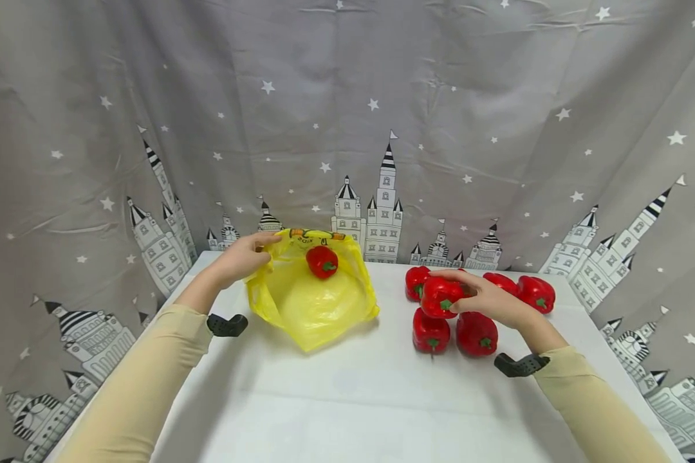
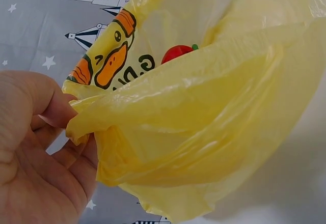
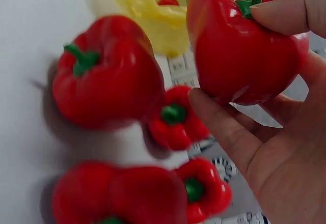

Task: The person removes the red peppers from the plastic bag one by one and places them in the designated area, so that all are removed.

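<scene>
My left hand (image 1: 240, 258) pinches the rim of a yellow plastic bag (image 1: 318, 315), whose mouth gapes toward me on the white table. Inside the bag sits one red bell pepper (image 1: 322, 262) with a green stem. A cartoon duck print (image 2: 109, 56) shows near the pinched edge in the left wrist view. At the right, my right hand (image 1: 486, 297) grips another red bell pepper (image 3: 244, 46), thumb beside its stem and fingers under its side. It is held above several more peppers, among them a front one (image 1: 431, 332) and its neighbour (image 1: 477, 334).
Two peppers lie farther back right, one of them at the end (image 1: 536, 294). Another pepper (image 1: 415, 283) stands behind the held one. A grey curtain (image 1: 347, 116) printed with castles and stars hangs along the far edge of the white table (image 1: 347, 411).
</scene>
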A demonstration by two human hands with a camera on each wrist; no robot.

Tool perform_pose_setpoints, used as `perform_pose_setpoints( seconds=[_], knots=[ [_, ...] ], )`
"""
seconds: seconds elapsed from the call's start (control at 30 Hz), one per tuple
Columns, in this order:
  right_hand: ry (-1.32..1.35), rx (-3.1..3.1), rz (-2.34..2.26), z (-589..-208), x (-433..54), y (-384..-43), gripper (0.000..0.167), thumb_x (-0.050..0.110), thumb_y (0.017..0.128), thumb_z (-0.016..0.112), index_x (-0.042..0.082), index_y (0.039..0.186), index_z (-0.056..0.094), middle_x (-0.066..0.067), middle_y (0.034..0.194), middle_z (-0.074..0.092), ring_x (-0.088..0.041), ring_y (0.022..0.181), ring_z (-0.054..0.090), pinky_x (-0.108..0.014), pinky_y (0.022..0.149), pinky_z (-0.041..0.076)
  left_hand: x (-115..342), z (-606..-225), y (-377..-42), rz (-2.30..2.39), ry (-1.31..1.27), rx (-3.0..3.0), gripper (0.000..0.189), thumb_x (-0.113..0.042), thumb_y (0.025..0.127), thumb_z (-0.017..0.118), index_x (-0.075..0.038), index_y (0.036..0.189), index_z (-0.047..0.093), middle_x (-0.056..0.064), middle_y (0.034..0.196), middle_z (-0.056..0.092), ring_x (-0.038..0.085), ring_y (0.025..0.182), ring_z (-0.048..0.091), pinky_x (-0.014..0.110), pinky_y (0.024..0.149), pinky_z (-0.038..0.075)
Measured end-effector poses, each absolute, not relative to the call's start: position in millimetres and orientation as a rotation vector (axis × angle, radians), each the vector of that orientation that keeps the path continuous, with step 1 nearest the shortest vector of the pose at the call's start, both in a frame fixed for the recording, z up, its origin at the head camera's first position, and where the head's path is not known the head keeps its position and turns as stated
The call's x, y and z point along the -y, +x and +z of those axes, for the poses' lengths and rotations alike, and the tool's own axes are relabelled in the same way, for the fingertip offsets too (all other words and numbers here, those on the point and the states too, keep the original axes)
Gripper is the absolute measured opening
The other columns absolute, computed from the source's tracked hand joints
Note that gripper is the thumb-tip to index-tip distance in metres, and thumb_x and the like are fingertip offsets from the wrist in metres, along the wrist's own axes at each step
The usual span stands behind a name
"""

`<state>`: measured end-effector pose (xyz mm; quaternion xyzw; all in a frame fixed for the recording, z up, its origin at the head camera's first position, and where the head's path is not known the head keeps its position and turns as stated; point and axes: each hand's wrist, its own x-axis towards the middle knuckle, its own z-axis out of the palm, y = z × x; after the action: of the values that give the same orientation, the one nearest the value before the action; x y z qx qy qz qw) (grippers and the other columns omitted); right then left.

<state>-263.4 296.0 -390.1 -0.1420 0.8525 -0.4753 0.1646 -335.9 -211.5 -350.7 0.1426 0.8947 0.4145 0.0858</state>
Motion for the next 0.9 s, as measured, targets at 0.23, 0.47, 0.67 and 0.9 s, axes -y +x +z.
perform_pose_setpoints(
  seconds=[0.23,0.47,0.67,0.9],
  knots=[
    [-0.399,-2.414,-1.441,-393,-333,-252,0.076,0.012,0.082,0.072,0.027,0.153,0.048,-0.013,0.147,0.048,-0.039,0.129,0.048,-0.053,0.095,0.051,209,-350,-339,1.23,0.42,-2.675,0.06,-0.002,0.095,0.046,-0.002,0.155,0.042,0.013,0.169,0.02,0.041,0.15,0.024,0.049,0.106,0.039],
    [-0.365,-2.47,-1.469,-397,-364,-244,0.076,0.01,0.083,0.069,0.023,0.154,0.047,-0.015,0.148,0.048,-0.04,0.126,0.049,-0.052,0.093,0.05,209,-351,-339,1.228,0.408,-2.665,0.059,-0.003,0.097,0.045,-0.004,0.156,0.041,0.013,0.169,0.021,0.04,0.15,0.025,0.046,0.102,0.042],
    [-0.334,-2.46,-1.528,-401,-391,-238,0.074,0.006,0.084,0.063,0.015,0.155,0.044,-0.019,0.144,0.047,-0.039,0.122,0.049,-0.05,0.091,0.052,209,-352,-339,1.232,0.418,-2.663,0.059,-0.002,0.096,0.045,-0.002,0.156,0.041,0.012,0.169,0.02,0.039,0.15,0.025,0.044,0.098,0.041],
    [-0.273,-2.41,-1.551,-407,-417,-229,0.076,0.006,0.085,0.064,0.013,0.156,0.04,-0.022,0.152,0.034,-0.043,0.128,0.041,-0.056,0.094,0.05,210,-353,-341,1.208,0.43,-2.672,0.06,-0.002,0.096,0.044,-0.002,0.156,0.04,0.012,0.17,0.017,0.04,0.152,0.019,0.045,0.099,0.04]
  ],
)
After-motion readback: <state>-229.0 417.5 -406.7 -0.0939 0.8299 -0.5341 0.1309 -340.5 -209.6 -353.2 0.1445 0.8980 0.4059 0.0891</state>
